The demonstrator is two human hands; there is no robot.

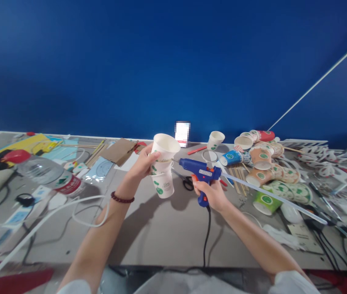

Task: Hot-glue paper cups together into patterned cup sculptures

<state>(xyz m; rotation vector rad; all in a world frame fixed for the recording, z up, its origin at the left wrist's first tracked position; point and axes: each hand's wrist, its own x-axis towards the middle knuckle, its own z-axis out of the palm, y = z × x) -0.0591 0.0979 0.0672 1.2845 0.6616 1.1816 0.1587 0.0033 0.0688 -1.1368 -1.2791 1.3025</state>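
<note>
My left hand (147,161) is closed around white paper cups (162,184) with green leaf prints, held one above another over the table. The upper cup's open mouth faces up and toward me; the hand hides part of the joint between the cups. In my right hand (212,191) is a blue hot glue gun (198,168), gripped by its handle with a finger near the orange trigger. Its nozzle points left, close to the cups' side; whether it touches them I cannot tell. A long, pale glue stick (271,197) sticks out of the gun's back.
Patterned paper cups (263,202) lie in a heap on the right, beside wooden sticks (238,179). Another white cup (215,140) stands near the blue wall. Scissors (188,183) lie behind the gun. To the left are a plastic bottle (51,173), cardboard (121,151) and a white cable (54,212).
</note>
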